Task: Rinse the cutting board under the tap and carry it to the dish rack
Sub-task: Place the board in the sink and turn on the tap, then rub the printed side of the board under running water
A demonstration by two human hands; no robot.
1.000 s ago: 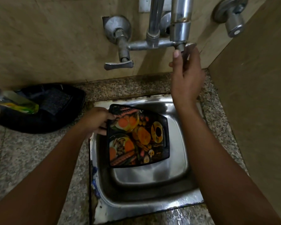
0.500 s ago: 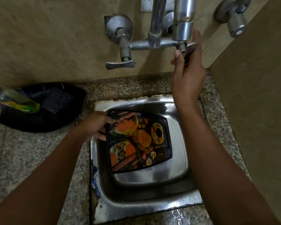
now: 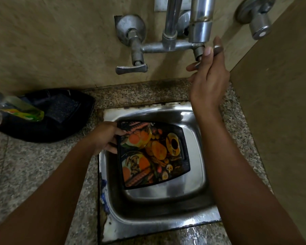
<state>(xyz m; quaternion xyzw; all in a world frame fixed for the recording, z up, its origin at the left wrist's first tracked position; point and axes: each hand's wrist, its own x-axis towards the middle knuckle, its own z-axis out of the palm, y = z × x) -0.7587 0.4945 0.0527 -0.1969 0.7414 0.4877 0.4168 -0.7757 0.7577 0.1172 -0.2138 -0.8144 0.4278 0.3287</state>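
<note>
A black cutting board (image 3: 153,154) printed with vegetables and food lies flat over the steel sink (image 3: 155,214). My left hand (image 3: 104,137) grips its left edge, thumb on top and fingers underneath. My right hand (image 3: 208,80) is raised to the wall tap (image 3: 168,45) and wraps around its right lever handle, which is mostly hidden under the fingers. No water stream is visible from the spout.
A black tray (image 3: 42,128) with a dark scrub pad (image 3: 64,108) and a green-yellow bottle (image 3: 21,110) sits on the granite counter (image 3: 34,165) left of the sink. A second lever (image 3: 131,68) hangs at the tap's left. A beige side wall (image 3: 281,121) closes the right.
The board has sunk a little lower over the sink in my left hand. My right hand has closed further around the right tap handle and turned slightly.
</note>
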